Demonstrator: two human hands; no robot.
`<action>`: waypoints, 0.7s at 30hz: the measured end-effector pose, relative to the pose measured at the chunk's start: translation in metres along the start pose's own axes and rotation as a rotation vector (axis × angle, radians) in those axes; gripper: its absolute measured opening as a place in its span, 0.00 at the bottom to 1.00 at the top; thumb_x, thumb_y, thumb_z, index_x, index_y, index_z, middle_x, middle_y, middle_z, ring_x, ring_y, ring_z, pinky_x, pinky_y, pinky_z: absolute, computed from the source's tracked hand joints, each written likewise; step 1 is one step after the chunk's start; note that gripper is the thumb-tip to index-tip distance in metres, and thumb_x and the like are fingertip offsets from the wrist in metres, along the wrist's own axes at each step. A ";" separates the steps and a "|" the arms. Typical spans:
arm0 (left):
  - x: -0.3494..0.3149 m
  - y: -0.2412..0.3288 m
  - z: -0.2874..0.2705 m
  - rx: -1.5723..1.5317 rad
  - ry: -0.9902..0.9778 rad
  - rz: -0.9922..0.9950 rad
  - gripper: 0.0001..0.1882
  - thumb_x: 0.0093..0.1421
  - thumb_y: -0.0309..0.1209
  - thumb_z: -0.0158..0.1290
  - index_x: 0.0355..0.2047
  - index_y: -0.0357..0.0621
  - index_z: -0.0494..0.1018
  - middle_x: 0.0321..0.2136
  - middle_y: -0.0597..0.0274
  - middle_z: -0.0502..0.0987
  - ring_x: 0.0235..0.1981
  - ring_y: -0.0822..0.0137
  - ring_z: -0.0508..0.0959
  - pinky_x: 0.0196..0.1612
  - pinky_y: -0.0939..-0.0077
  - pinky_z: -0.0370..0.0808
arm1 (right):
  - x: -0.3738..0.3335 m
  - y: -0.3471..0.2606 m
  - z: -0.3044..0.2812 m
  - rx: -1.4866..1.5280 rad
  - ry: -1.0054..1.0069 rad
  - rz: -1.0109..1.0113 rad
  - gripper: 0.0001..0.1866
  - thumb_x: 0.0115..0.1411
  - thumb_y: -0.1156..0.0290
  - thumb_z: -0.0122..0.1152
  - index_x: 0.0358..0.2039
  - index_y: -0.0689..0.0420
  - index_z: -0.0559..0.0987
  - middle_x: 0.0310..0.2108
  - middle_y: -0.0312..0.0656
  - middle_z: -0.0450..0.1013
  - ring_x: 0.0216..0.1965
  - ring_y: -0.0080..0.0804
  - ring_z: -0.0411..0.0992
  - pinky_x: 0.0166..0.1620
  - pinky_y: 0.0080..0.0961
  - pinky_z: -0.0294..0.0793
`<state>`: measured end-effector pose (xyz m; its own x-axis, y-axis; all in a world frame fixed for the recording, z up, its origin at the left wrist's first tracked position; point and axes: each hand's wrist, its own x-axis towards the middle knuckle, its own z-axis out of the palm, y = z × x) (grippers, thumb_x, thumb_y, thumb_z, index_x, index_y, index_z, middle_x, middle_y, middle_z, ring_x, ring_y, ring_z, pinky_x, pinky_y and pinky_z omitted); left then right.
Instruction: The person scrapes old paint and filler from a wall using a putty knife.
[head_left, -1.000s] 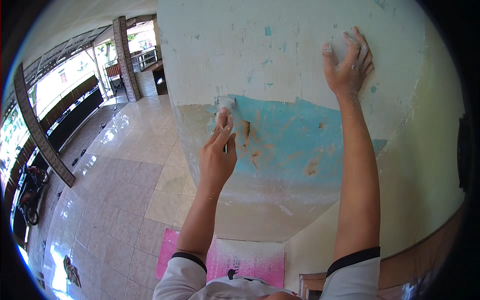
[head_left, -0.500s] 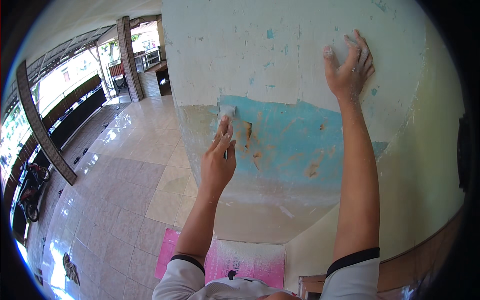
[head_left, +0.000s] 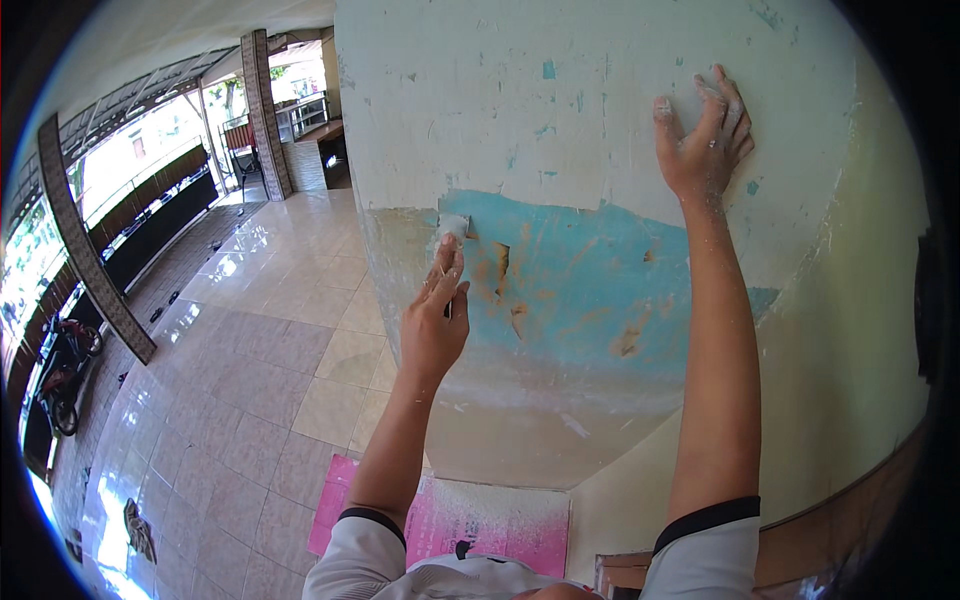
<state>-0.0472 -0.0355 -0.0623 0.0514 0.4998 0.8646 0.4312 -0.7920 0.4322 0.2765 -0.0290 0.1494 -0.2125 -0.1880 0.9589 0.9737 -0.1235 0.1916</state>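
Note:
My left hand (head_left: 433, 318) is closed on a scraper, its index finger stretched along the tool. The scraper blade (head_left: 455, 225) rests against the wall at the upper left edge of a bare blue patch (head_left: 575, 265); its dark handle is mostly hidden by my fingers. Higher up on the right, my right hand (head_left: 703, 155) leans on the pale painted wall (head_left: 470, 110), fingers apart and bent, nothing seen in it. White dust coats the fingers of both hands. Brown stains and a torn, lifted spot (head_left: 503, 268) mark the blue area.
Pink sheeting (head_left: 340, 490), speckled with white flakes, covers the floor below the wall. Shiny tiles (head_left: 270, 350) spread to the left, with a crumpled cloth (head_left: 138, 530) on them. Farther off stand two pillars (head_left: 265, 115) and a motorcycle (head_left: 65, 375). A wooden edge (head_left: 830, 520) runs at lower right.
The view has shifted slightly, so the wall sits a little farther right. The scraper remains at nearly the same spot on the patch edge, and my right hand stays on the wall.

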 end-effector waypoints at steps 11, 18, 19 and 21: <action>0.010 -0.005 0.003 0.046 0.072 0.124 0.24 0.61 0.15 0.54 0.58 0.43 0.75 0.67 0.58 0.68 0.65 0.55 0.71 0.56 0.65 0.81 | 0.000 0.000 0.001 0.004 0.008 0.002 0.30 0.63 0.44 0.59 0.59 0.48 0.72 0.69 0.38 0.60 0.69 0.43 0.55 0.64 0.51 0.50; 0.013 -0.001 -0.001 0.011 0.045 0.078 0.24 0.60 0.14 0.54 0.57 0.40 0.75 0.66 0.56 0.68 0.64 0.53 0.71 0.54 0.64 0.81 | 0.000 -0.001 0.002 0.008 0.002 0.021 0.30 0.62 0.44 0.60 0.58 0.48 0.72 0.69 0.36 0.60 0.68 0.42 0.56 0.64 0.50 0.51; 0.003 -0.007 0.000 0.030 0.053 0.091 0.23 0.60 0.15 0.54 0.57 0.40 0.75 0.66 0.55 0.69 0.64 0.53 0.72 0.54 0.64 0.81 | -0.001 -0.001 0.003 0.007 0.007 0.023 0.30 0.62 0.44 0.60 0.58 0.48 0.72 0.69 0.36 0.60 0.68 0.42 0.56 0.64 0.50 0.51; -0.016 -0.022 0.003 0.019 0.069 0.090 0.23 0.60 0.14 0.54 0.57 0.39 0.75 0.65 0.53 0.69 0.64 0.53 0.72 0.55 0.64 0.81 | -0.001 -0.001 0.003 0.010 0.008 0.027 0.30 0.61 0.45 0.60 0.59 0.47 0.72 0.69 0.36 0.60 0.68 0.43 0.56 0.64 0.50 0.51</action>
<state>-0.0547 -0.0251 -0.0862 0.0294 0.4011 0.9156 0.4449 -0.8254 0.3474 0.2755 -0.0260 0.1490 -0.1864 -0.1985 0.9622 0.9799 -0.1083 0.1674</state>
